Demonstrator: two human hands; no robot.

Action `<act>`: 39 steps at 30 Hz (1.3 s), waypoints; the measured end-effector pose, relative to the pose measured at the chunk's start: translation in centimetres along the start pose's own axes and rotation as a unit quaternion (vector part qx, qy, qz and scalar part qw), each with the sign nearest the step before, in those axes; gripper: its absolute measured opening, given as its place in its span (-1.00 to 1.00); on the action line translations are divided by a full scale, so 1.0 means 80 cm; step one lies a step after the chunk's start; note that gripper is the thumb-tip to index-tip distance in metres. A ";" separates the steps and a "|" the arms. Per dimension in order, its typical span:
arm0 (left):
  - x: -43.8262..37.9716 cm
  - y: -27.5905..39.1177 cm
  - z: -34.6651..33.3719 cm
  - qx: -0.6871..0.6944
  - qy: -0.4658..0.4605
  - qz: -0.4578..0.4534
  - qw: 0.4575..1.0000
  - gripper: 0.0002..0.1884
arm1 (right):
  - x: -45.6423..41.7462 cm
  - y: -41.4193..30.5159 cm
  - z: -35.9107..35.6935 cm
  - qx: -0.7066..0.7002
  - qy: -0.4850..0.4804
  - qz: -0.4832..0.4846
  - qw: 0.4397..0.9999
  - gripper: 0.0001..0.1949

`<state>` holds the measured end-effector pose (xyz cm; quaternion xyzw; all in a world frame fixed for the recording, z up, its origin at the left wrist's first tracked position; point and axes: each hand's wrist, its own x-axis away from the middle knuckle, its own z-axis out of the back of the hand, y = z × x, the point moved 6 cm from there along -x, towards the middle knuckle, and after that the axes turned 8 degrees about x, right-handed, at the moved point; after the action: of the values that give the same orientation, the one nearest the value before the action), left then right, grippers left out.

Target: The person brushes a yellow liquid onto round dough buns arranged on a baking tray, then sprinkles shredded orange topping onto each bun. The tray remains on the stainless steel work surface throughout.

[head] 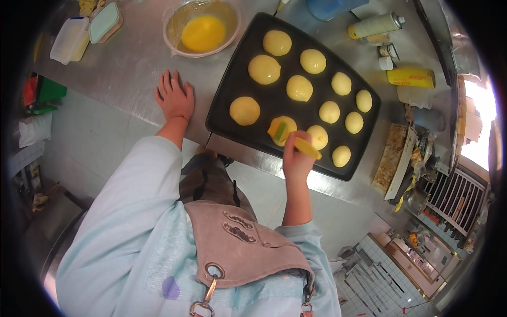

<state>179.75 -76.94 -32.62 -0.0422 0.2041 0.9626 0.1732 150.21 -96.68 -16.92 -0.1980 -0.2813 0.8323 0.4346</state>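
My right hand (298, 158) grips a pastry brush (307, 147) with a yellow handle and a green band. The brush's head lies on a round dough bun (286, 122) in the front row of a black baking tray (265, 104). Several more pale yellow buns sit in rows on the tray; some, like the bun (300, 88) near the middle, have a wet shine. Flat on the steel worktable (130, 75), left of the tray, rests my left hand (174, 95), empty with its fingers apart. Beyond it stands a plastic-lined bowl (233, 29) holding yellow liquid (203, 33).
Lidded plastic boxes (71, 39) stand at the far left. Along the right side are a spray can (374, 26), a yellow can (412, 77) and a browned rectangular pan (392, 160). A blue container (330, 8) is behind the tray. The table's front edge runs below my hands.
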 end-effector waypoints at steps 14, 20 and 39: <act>-0.005 0.005 -0.004 -0.005 -0.011 -0.015 1.000 -0.42 | -0.110 0.118 0.104 -0.198 0.183 -0.077 0.960 -0.87; -0.004 0.002 -0.003 0.001 -0.010 -0.011 1.000 -0.43 | -0.096 0.061 -0.006 -0.082 0.032 0.055 0.995 -0.92; -0.005 0.002 -0.007 -0.019 -0.006 -0.014 1.000 -0.43 | -0.072 0.130 0.028 0.026 0.168 0.006 0.985 -0.84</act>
<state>180.05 -77.45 -33.03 -0.0423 0.1838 0.9641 0.1871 145.69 -106.93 -21.36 -0.3254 -0.1815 0.7968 0.4757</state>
